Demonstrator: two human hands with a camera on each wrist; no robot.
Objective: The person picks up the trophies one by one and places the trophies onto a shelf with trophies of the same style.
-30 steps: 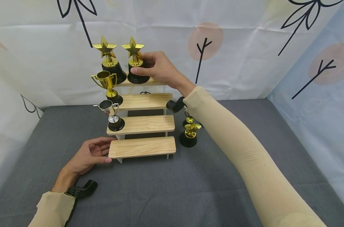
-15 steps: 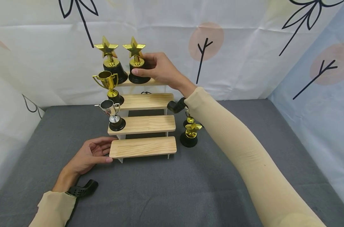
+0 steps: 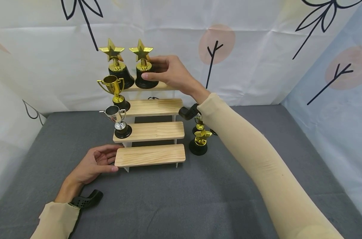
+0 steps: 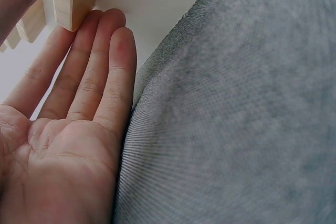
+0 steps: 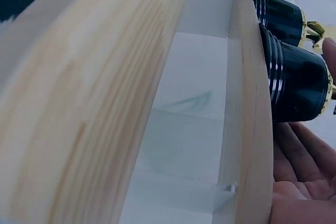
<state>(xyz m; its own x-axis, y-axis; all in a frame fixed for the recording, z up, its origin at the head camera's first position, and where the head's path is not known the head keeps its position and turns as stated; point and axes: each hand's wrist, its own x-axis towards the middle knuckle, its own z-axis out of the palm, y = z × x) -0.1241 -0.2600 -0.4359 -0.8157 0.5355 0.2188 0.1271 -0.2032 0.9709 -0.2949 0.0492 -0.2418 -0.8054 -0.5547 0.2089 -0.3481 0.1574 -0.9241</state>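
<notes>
A pale printed backdrop (image 3: pixel 258 73) hangs behind your grey tabletop (image 3: pixel 181 205), which carries the wooden stand (image 3: pixel 157 131). Your left hand (image 3: pixel 92 163) touches the lowest shelf (image 3: pixel 151 156), fingers straight. Your right hand (image 3: pixel 174 73) has thumb and fingers clamped on the right-hand star trophy (image 3: pixel 143 66), upright at the top shelf (image 3: pixel 166 86) beside a matching trophy (image 3: pixel 117 65). You seem to be placing it; next calls for letting go without tipping it. Only the right wrist view shows its base (image 5: pixel 299 82) meeting the wood.

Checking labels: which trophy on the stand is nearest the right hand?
The star trophy on the right of the top shelf; the right hand is at its black base. The other star trophy stands left, the gold cup and silver cup lower.
</notes>
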